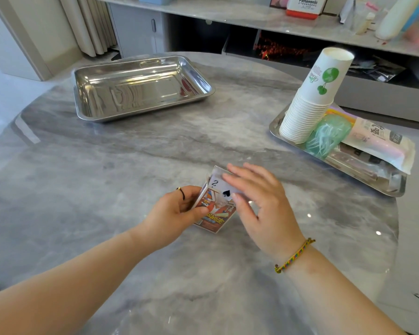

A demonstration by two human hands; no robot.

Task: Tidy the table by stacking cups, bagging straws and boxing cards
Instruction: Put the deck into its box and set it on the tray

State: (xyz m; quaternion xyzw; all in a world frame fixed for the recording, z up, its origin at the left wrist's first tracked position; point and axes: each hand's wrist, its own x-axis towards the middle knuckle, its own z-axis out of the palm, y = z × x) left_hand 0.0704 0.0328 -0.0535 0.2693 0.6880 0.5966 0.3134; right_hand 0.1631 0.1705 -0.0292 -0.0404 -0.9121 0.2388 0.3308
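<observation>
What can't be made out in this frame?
Head view:
1. Cards: the right hand and box cover most; count unknown.
2. Box: the left hand hides its left side; print blurred.
3. Right tray: the packet and straw bag hide what lies beneath.
4. Shelf clutter: blurred, cut off by the top edge.

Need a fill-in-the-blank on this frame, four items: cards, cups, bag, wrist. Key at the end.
1. The left hand grips the card box; the playing cards at its mouth show the 2 of ____.
2. The cup stack stands ____ down in the right tray.
3. The bag lying against that stack is ____ in colour.
4. The braided bracelet sits on the ____ wrist.

Missing words: spades; upside; green; right.
</observation>
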